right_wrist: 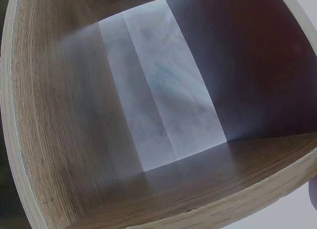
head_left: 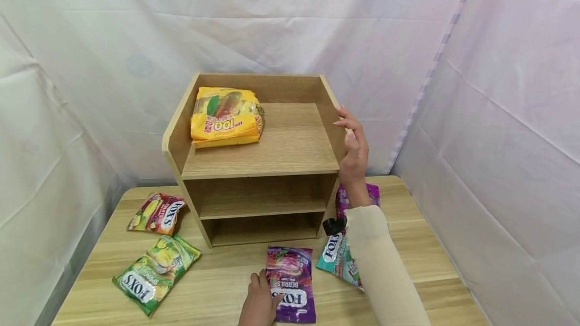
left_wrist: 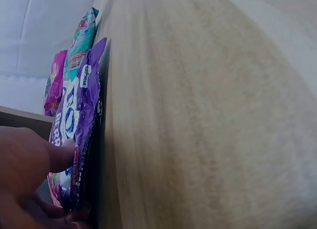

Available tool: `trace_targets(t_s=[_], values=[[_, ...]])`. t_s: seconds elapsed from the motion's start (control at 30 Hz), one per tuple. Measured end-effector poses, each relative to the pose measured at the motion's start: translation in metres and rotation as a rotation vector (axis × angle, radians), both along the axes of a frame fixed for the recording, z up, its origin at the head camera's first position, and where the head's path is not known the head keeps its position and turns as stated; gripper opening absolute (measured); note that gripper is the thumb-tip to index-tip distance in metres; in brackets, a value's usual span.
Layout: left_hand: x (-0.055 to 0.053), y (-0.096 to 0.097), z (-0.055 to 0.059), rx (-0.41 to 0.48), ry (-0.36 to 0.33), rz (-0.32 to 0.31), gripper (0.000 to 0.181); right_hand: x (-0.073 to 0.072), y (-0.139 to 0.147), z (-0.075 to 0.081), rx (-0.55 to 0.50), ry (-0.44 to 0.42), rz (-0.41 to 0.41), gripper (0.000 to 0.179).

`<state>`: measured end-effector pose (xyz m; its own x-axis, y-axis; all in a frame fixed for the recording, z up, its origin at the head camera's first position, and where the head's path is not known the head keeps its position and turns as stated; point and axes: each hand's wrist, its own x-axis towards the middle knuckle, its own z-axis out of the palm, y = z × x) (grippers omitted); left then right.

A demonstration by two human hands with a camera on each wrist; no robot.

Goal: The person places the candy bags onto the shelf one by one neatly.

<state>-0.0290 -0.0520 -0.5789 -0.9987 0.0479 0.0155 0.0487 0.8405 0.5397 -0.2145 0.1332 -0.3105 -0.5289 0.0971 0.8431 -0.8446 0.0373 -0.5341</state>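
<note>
A purple Fox's Berries candy bag (head_left: pixel 291 286) lies on the table in front of a small wooden shelf (head_left: pixel 260 171). My left hand (head_left: pixel 260 300) grips the bag by its left edge. In the left wrist view, the thumb presses on the printed face of the purple bag (left_wrist: pixel 84 107) and the fingers reach under its edge. My right hand (head_left: pixel 354 150) holds the front edge of the shelf's right side panel. Only a bit of that hand shows at the right border of the right wrist view, beside the wooden boards (right_wrist: pixel 54 115). A yellow candy bag (head_left: pixel 226 117) sits at the left of the top shelf.
Left of the shelf lie a red fruits candy bag (head_left: pixel 157 214) and a green candy bag (head_left: pixel 156 273). On the right, a teal mint bag (head_left: pixel 340 260) and a magenta bag (head_left: pixel 372 194) are partly hidden by my right arm. White cloth (head_left: pixel 389 29) hangs around the table.
</note>
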Motion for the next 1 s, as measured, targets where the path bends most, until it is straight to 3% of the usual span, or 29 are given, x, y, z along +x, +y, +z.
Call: trace_targets(t_s=[0.3,0.53,0.8,1.0], values=[[0.005,0.001,0.001,0.042,-0.062,0.066,0.076,0.0,0.0,0.001,0.0,0.006,-0.001,0.036],[0.01,0.005,-0.002,0.055,0.033,0.157,0.071,0.001,0.0,0.001,-0.001,0.013,0.002,0.036],[0.01,0.002,0.003,-0.001,-0.001,0.167,0.075,0.001,0.0,0.0,0.001,-0.007,0.002,0.036],[0.002,0.003,0.009,0.076,0.016,0.216,0.078,0.002,0.001,0.001,0.012,-0.01,-0.006,0.036]])
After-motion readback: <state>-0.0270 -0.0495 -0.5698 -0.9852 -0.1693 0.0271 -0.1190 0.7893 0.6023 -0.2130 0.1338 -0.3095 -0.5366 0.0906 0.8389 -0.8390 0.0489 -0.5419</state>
